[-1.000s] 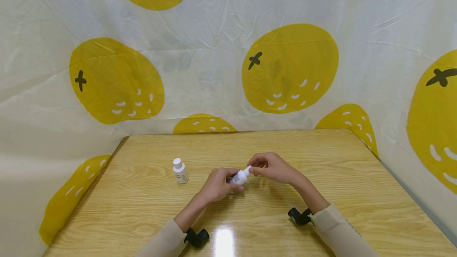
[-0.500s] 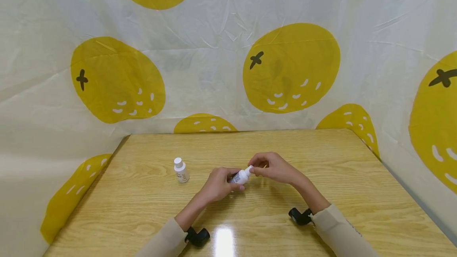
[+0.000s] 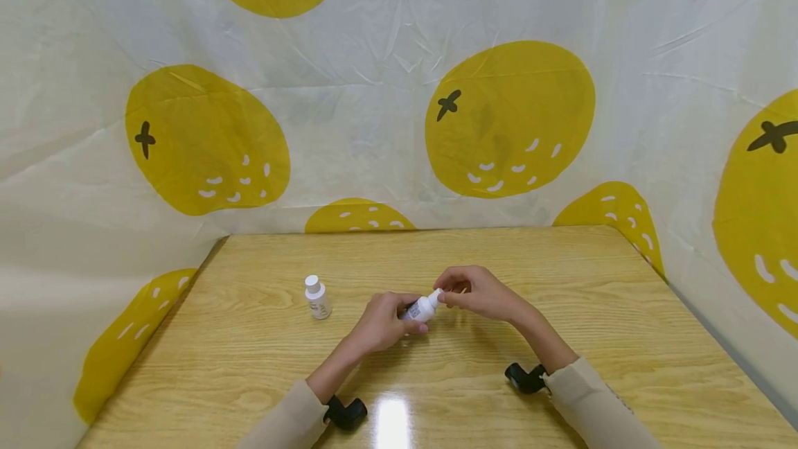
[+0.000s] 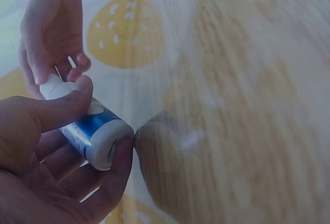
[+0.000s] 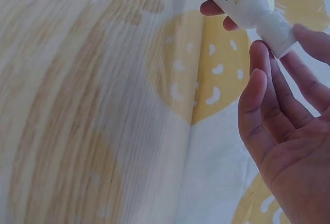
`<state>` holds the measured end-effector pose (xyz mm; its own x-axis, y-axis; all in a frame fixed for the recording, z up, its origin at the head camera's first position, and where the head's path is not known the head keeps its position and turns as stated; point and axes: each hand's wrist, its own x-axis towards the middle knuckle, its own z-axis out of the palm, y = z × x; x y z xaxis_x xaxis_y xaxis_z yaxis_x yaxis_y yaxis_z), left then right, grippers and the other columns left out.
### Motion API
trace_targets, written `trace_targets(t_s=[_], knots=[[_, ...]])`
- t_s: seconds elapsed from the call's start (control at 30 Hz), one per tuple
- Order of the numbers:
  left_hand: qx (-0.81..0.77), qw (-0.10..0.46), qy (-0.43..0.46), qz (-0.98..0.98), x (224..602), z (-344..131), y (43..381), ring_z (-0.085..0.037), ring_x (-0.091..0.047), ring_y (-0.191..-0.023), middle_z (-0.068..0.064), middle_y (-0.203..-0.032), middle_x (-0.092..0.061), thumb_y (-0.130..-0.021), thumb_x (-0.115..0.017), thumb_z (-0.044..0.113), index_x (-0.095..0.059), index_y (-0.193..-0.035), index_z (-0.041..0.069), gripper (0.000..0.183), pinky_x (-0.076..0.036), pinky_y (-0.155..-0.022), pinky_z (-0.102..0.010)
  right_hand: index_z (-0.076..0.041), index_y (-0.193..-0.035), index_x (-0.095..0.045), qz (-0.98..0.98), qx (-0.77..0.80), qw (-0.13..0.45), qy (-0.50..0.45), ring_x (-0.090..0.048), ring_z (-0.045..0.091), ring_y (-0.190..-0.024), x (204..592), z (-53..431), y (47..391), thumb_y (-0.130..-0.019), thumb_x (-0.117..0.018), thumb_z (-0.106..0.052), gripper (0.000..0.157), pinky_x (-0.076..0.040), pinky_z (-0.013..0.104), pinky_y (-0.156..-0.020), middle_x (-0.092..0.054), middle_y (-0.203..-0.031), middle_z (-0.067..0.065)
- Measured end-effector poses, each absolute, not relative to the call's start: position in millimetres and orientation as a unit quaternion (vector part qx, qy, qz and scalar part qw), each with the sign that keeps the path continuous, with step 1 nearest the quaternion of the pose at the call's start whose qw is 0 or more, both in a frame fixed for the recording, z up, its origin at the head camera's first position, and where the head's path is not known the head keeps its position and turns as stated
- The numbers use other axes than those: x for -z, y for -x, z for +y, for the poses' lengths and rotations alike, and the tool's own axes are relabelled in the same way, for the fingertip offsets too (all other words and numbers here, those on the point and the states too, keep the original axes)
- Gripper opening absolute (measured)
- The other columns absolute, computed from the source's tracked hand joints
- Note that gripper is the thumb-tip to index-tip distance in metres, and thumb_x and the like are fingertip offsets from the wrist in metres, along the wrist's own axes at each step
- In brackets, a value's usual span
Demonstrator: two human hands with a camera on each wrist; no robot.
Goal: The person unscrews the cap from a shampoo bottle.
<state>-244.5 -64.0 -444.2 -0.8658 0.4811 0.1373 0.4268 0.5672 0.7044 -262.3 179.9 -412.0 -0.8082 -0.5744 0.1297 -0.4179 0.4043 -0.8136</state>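
A small white Dove bottle (image 3: 419,310) lies tilted in my left hand (image 3: 382,323), its cap end pointing up and to the right. In the left wrist view, thumb and fingers wrap round the bottle's body (image 4: 98,126), which bears a blue label. My right hand (image 3: 483,294) pinches the white cap (image 5: 276,33) between thumb and fingertips; the cap sits on the bottle's neck. Further left on the table stands a second white bottle (image 3: 318,300), upright with its cap on, touched by neither hand.
The wooden table (image 3: 530,255) carries both bottles. A white cloth (image 3: 355,130) with yellow fruit prints hangs behind the table and along its sides. Black wrist cameras sit on both of my forearms.
Both hands keep their hold on the bottle and its cap with hardly any motion. The whole head view shifts very slightly.
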Motion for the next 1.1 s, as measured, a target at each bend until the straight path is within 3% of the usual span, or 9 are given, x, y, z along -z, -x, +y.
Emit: trace_targets(t_s=[0.1,0.27,0.5,0.67,0.93,1.1], knots=[[-0.389,0.036,-0.255,0.884,444.0,-63.9,244.7,-0.009,-0.064,-0.088,0.000,-0.109,-0.077,-0.087,-0.085,0.027,-0.077,-0.120,0.018,0.036,-0.051,-0.073,-0.026,-0.003,-0.116,-0.071,0.833,0.455,0.083,0.303,-0.068,0.040,-0.086,411.3,180.4,262.1,-0.100,-0.069,-0.020,0.023,-0.055,0.028,-0.071,-0.073,-0.099,0.014],[-0.389,0.033,-0.254,0.885,443.5,-63.9,244.5,-0.009,-0.065,-0.088,0.000,-0.109,-0.078,-0.086,-0.085,0.026,-0.077,-0.121,0.018,0.037,-0.052,-0.073,-0.026,0.001,-0.121,-0.068,0.835,0.456,0.083,0.296,-0.068,0.041,-0.084,411.7,180.3,262.4,-0.101,-0.069,-0.022,0.031,-0.054,0.028,-0.069,-0.073,-0.099,0.021],[-0.389,0.033,-0.255,0.884,443.6,-63.8,244.1,-0.009,-0.065,-0.090,0.000,-0.110,-0.078,-0.086,-0.085,0.026,-0.077,-0.121,0.019,0.037,-0.052,-0.074,-0.026,-0.006,-0.111,-0.072,0.836,0.457,0.083,0.294,-0.068,0.039,-0.085,412.4,180.5,263.1,-0.100,-0.069,-0.021,0.018,-0.054,0.027,-0.069,-0.073,-0.098,0.015],[-0.389,0.034,-0.255,0.885,443.6,-64.2,244.0,-0.009,-0.065,-0.090,0.000,-0.110,-0.078,-0.086,-0.085,0.027,-0.077,-0.121,0.019,0.037,-0.052,-0.074,-0.026,-0.002,-0.116,-0.071,0.833,0.455,0.079,0.306,-0.068,0.040,-0.086,411.7,180.6,262.5,-0.099,-0.070,-0.019,0.023,-0.055,0.028,-0.072,-0.072,-0.099,0.012],[-0.387,0.034,-0.256,0.885,444.9,-64.3,245.0,-0.009,-0.064,-0.090,0.001,-0.110,-0.077,-0.087,-0.084,0.027,-0.077,-0.120,0.019,0.036,-0.051,-0.074,-0.026,-0.006,-0.111,-0.073,0.839,0.452,0.091,0.291,-0.068,0.039,-0.085,412.5,180.6,263.4,-0.101,-0.068,-0.023,0.021,-0.054,0.029,-0.069,-0.073,-0.099,0.021],[-0.387,0.034,-0.257,0.885,444.9,-64.0,244.5,-0.009,-0.064,-0.089,0.001,-0.109,-0.077,-0.087,-0.084,0.027,-0.077,-0.120,0.019,0.035,-0.052,-0.074,-0.026,-0.005,-0.113,-0.072,0.835,0.454,0.096,0.297,-0.068,0.040,-0.087,412.5,181.0,262.9,-0.100,-0.070,-0.020,0.020,-0.057,0.034,-0.073,-0.073,-0.099,0.016]])
